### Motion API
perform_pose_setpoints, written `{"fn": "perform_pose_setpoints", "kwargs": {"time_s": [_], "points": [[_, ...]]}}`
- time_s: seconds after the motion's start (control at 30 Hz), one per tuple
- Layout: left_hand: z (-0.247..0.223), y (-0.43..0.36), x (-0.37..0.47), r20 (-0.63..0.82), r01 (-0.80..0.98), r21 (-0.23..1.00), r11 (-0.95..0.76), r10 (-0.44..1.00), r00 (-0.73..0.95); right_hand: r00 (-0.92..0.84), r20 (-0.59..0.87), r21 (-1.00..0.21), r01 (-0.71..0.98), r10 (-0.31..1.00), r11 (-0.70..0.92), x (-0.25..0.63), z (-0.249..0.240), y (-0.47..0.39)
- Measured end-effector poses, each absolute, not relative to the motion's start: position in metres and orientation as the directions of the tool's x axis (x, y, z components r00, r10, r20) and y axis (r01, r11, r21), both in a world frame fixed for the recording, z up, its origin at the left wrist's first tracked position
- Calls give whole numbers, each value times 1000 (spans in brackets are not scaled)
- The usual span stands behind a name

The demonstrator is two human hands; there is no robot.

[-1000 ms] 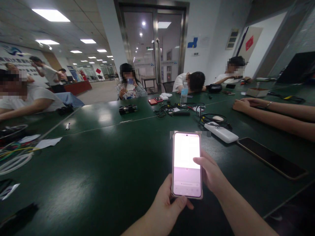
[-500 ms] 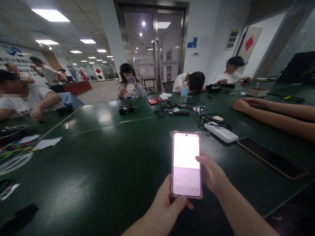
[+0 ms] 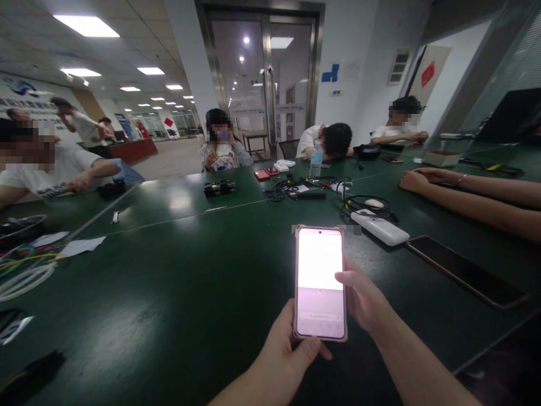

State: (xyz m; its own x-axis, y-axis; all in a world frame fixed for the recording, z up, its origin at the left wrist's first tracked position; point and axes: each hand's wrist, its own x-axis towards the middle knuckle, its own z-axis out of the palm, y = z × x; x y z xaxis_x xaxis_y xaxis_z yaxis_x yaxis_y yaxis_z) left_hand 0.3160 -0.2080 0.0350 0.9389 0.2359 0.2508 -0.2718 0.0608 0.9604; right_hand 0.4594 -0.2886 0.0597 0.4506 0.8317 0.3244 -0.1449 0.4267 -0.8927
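Far left on the green table (image 3: 177,293): coiled cables (image 3: 25,270) and a paper (image 3: 82,246). Farther back, a small black device (image 3: 220,188). Near centre, left hand (image 3: 281,361) cupped under the bottom of the phone (image 3: 320,283), thumb lying across its lower edge. Phone held upright just above the table, screen lit (too bright to read). Right hand (image 3: 363,299) wrapped round its right edge, thumb resting at the screen's rim. Beyond, a cable tangle (image 3: 313,192) and a bottle (image 3: 315,159). Just right, a white power bank (image 3: 380,228), then a dark phone (image 3: 467,272) lying flat. Far right, another person's forearms (image 3: 473,197) resting on the table.
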Motion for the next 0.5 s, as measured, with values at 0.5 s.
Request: {"fn": "perform_pose_setpoints", "kwargs": {"time_s": [0.5], "points": [[33,-208,318,257,-284,955,86,234,938,485,293,-883,-193,824,428,455,64,-286]]}}
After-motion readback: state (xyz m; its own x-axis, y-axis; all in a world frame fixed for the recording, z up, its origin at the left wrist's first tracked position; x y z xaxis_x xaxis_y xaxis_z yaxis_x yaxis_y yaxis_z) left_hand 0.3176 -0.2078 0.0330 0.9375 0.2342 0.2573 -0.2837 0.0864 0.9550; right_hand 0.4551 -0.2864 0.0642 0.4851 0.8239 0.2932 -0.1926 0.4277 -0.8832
